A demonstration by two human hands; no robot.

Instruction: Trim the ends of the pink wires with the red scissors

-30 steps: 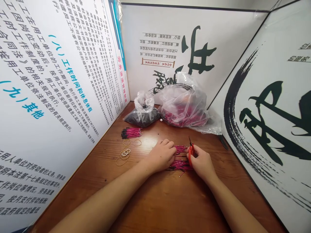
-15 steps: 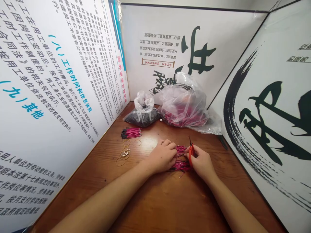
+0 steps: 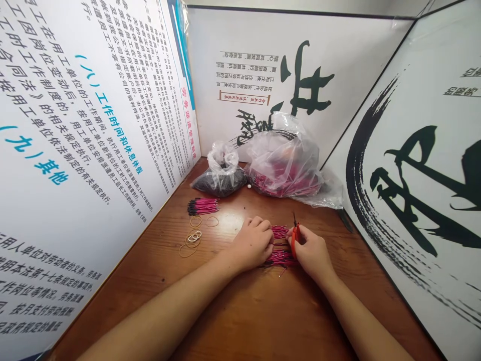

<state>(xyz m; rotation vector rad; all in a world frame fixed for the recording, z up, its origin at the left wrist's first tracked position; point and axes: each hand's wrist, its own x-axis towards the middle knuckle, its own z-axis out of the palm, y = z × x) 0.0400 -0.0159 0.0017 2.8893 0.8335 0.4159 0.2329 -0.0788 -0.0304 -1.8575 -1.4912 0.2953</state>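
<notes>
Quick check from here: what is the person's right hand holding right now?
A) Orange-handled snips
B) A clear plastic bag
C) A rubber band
A: the right hand grips the orange-handled snips with their tips pointing up, next to the pink wires under the left hand.

A loose bunch of magenta insulated wires (image 3: 281, 258) lies flat at lower centre of the frame, with small orange-handled snips (image 3: 295, 241) nearly upright at its right.
</notes>
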